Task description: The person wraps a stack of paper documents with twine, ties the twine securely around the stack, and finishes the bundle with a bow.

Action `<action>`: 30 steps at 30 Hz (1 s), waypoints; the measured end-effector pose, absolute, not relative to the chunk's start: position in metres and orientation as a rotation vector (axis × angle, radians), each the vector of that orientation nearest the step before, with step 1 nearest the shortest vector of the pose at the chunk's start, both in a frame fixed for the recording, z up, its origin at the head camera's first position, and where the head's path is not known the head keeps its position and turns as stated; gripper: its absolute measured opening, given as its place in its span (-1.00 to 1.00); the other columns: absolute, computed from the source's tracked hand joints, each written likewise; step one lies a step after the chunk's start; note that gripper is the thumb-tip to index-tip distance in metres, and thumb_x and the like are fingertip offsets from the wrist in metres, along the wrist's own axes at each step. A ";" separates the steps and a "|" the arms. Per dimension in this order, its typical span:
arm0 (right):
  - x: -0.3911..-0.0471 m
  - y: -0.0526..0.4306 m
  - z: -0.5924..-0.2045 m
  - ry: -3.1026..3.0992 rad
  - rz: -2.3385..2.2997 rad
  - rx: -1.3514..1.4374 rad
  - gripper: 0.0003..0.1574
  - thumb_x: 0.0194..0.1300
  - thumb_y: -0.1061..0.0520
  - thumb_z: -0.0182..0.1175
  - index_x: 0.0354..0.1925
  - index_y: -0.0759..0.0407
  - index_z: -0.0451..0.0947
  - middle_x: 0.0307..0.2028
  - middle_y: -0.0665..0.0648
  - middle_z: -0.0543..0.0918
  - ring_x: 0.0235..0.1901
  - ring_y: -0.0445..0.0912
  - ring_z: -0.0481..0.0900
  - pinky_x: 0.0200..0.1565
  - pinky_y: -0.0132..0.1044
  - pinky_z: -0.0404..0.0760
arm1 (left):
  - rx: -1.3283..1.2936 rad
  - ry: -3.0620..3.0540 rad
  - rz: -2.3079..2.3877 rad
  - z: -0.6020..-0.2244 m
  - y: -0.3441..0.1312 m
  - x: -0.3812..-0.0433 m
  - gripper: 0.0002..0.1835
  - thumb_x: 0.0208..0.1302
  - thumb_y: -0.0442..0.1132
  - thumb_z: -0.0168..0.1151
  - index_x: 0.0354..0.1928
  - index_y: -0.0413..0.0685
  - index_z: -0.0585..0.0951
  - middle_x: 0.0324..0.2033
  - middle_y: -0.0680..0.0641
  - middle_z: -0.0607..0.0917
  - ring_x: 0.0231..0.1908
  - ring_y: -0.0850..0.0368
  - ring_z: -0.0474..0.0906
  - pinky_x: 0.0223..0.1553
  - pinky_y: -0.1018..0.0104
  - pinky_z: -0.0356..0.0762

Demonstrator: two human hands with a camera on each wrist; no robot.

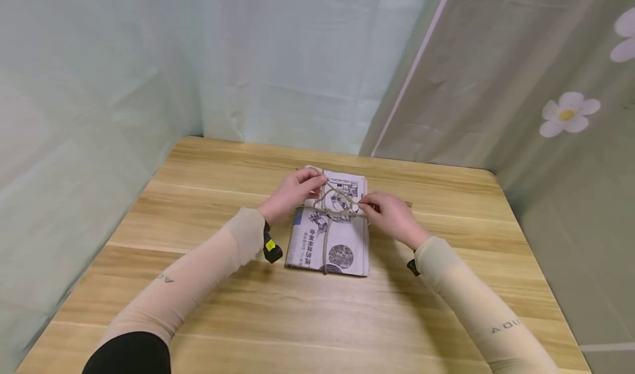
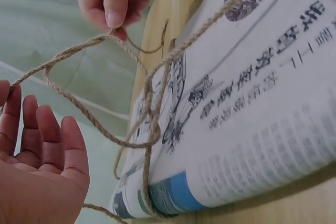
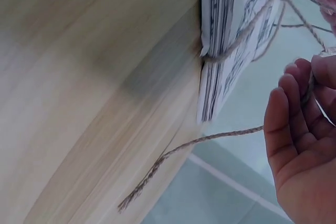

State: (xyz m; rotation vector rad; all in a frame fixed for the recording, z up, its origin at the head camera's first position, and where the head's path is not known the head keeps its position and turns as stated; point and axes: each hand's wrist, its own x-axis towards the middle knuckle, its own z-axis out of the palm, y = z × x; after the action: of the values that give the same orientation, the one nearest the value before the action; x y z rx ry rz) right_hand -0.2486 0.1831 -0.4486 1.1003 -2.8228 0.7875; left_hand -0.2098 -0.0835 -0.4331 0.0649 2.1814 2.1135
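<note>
A folded stack of newspapers point(image 1: 300, 247) lies in the middle of the table, with brown twine point(image 1: 325, 247) crossing it lengthwise and sideways. My left hand point(image 1: 292, 193) pinches the twine between thumb and fingertips above the stack's far part. To the right, my right hand point(image 1: 392, 215) pinches another part of it over the stack's right side. Between the hands the twine point(image 2: 94, 121) forms a loose loop above the crossing, seen in the left wrist view. From under my right hand point(image 3: 304, 145) a tail with a frayed end point(image 3: 139, 190) hangs out over the wood.
The wooden table point(image 1: 223, 302) has rounded far corners. A pale green curtain point(image 1: 297, 59) hangs behind it and along its left side, and a grey-brown curtain point(image 1: 461, 87) with white flowers runs along the right. Each wrist wears a black strap.
</note>
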 end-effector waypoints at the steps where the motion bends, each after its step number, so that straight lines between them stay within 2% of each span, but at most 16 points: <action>1: -0.249 0.185 -0.448 -2.819 0.774 1.095 -0.78 0.43 0.01 0.19 -0.12 0.07 0.69 -0.24 -0.06 0.64 -0.32 -0.17 0.56 -0.25 -0.21 0.60 | 0.060 2.169 2.127 -0.434 -0.085 -0.209 -0.61 0.43 -0.05 0.20 -0.04 -0.31 0.53 0.02 -0.32 0.50 0.05 -0.30 0.44 0.13 0.08 0.53; 7: -0.251 0.200 -0.448 -2.805 0.622 1.043 -0.81 0.41 0.03 0.20 -0.16 0.07 0.69 -0.30 -0.04 0.62 -0.35 -0.13 0.55 -0.25 -0.16 0.59 | 0.018 2.175 2.156 -0.442 -0.102 -0.208 -0.60 0.46 -0.08 0.17 -0.04 -0.37 0.49 0.06 -0.37 0.49 0.02 -0.33 0.40 0.19 -0.09 0.45; 11: -0.252 0.214 -0.451 -2.815 0.545 1.016 -0.81 0.39 0.05 0.20 -0.18 0.08 0.69 -0.28 -0.01 0.63 -0.31 -0.12 0.57 -0.21 -0.14 0.60 | -0.048 2.214 2.120 -0.451 -0.114 -0.206 -0.64 0.46 -0.09 0.17 -0.08 -0.34 0.49 0.06 -0.40 0.49 0.03 -0.33 0.41 0.15 -0.04 0.50; 17: -0.251 0.234 -0.458 -2.832 0.497 1.002 -0.87 0.33 0.13 0.24 -0.23 0.13 0.70 -0.32 0.01 0.61 -0.33 -0.10 0.54 -0.22 -0.14 0.59 | -0.111 2.279 2.027 -0.459 -0.129 -0.198 -0.60 0.46 -0.09 0.16 -0.06 -0.40 0.49 -0.07 -0.22 0.53 -0.09 -0.17 0.48 0.07 0.00 0.54; 21: -0.251 0.245 -0.465 -2.873 0.475 0.974 -0.90 0.31 0.16 0.27 -0.23 0.14 0.70 -0.30 0.04 0.63 -0.30 -0.06 0.58 -0.16 -0.09 0.61 | -0.160 2.325 1.934 -0.464 -0.140 -0.193 -0.54 0.44 -0.05 0.18 -0.02 -0.42 0.52 -0.13 -0.16 0.54 -0.17 -0.08 0.50 0.02 0.00 0.54; 25: -0.251 0.254 -0.470 -2.913 0.465 0.947 -0.92 0.31 0.17 0.29 -0.24 0.15 0.69 -0.28 0.07 0.65 -0.25 -0.02 0.61 -0.11 -0.03 0.61 | -0.229 2.320 1.886 -0.469 -0.152 -0.190 -0.53 0.42 -0.04 0.20 0.01 -0.40 0.55 -0.15 -0.15 0.52 -0.21 -0.06 0.49 -0.04 0.02 0.57; 30: -0.252 0.264 -0.477 -2.920 0.441 0.943 -0.93 0.32 0.18 0.29 -0.26 0.15 0.69 -0.31 0.08 0.65 -0.26 0.01 0.63 -0.12 0.01 0.60 | -0.289 2.317 1.830 -0.475 -0.170 -0.184 -0.54 0.42 -0.04 0.19 0.02 -0.38 0.54 -0.18 -0.18 0.50 -0.29 0.05 0.48 -0.15 0.15 0.62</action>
State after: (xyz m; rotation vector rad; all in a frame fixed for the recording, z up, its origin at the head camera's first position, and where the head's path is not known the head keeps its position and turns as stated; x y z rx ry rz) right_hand -0.2516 0.2643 -0.4766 0.9425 -2.9203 0.4409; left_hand -0.1843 -0.1696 -0.4750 -0.2893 2.3174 1.8298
